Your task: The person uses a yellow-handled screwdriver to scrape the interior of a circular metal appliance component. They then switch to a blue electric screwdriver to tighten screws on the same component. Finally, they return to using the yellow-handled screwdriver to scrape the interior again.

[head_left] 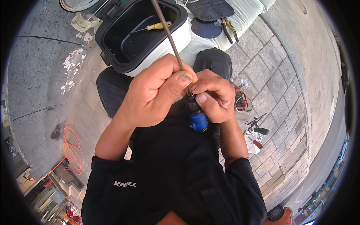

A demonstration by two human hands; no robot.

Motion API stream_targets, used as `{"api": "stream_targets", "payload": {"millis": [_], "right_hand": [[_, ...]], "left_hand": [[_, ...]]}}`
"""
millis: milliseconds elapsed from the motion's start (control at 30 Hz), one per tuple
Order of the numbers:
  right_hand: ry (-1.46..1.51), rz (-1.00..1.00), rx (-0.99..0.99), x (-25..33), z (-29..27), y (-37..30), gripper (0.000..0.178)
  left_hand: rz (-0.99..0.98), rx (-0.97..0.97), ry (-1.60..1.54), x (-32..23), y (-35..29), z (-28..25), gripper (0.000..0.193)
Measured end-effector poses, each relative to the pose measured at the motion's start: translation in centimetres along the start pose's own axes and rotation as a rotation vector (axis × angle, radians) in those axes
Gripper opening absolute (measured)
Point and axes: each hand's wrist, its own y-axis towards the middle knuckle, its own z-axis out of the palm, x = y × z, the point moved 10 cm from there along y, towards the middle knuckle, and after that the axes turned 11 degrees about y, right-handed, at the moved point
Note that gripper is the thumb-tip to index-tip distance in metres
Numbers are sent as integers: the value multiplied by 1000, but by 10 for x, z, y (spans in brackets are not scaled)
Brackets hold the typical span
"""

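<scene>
A long, thin metal rod (167, 33) slants down from the top of the head view. My left hand (159, 92) is closed round it near its lower end, the thumb lying along the shaft. That lower end meets the black nose (192, 105) of a blue and black power tool (198, 123), held upright close to my body. The fingers and thumb of my right hand (215, 98) pinch round the nose, just where the rod meets it. How deep the rod sits inside, I cannot tell. The tool's lower part is hidden against my dark clothes.
Ahead stands a white tub with a black lining (125, 63); a yellow-handled screwdriver (159, 26) lies inside. Pliers (229, 30) and a black perforated plate (210, 9) rest on pale cloth. Hand tools (258, 131) lie on paving at right. An orange cord (73, 150) coils at left.
</scene>
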Motion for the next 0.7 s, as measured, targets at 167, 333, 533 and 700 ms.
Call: {"api": "stream_targets", "payload": {"millis": [167,333,533,700], "right_hand": [[-54,-26,-61,-6,0,-7,24],[-327,-142,-23,14,6,-3,34],[-341,-152,-32,13,1,-7,36],[-172,-83,-60,2,-7,-11,36]], "left_hand": [[-42,9,-16,7,1,-1,19],[2,-9,163,3,5,-6,20],[47,-11,171,4,8,-3,22],[64,-11,127,1,11,0,22]]}}
